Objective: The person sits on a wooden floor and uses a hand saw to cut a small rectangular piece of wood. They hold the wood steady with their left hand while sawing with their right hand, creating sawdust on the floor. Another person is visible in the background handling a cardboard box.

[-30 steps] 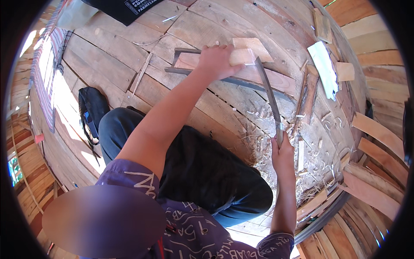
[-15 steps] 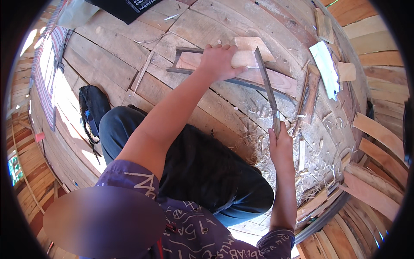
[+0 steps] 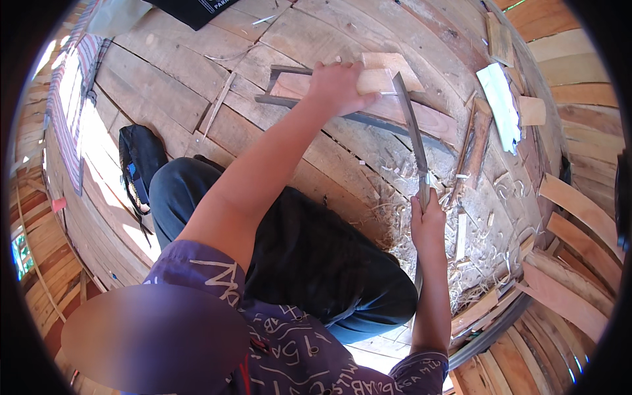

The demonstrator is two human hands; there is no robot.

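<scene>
My left hand (image 3: 337,89) grips a pale wooden block (image 3: 376,81), fingers over its far side and thumb along the near one. Under it lies a longer pinkish board (image 3: 431,124), set within a dark narrow frame (image 3: 276,100) on the floor. Closed around the handle of a long-bladed knife (image 3: 413,128), my right hand (image 3: 429,220) is nearer to me and to the right. The blade slants up and away across the board, its tip by the block's right end. Whether the edge touches the block I cannot tell. Beyond the block is another pale wooden piece (image 3: 398,64).
Wood shavings (image 3: 487,257) litter the plank floor at right. A rough wooden stick (image 3: 475,141) and a whitish sheet (image 3: 500,108) lie right of the board. Curved wooden slats (image 3: 582,204) line the right side. A black bag (image 3: 141,158) rests left of my knee.
Little differs. My left hand and the block sit very slightly farther from me; the knife stays beside the block's right end in my right hand.
</scene>
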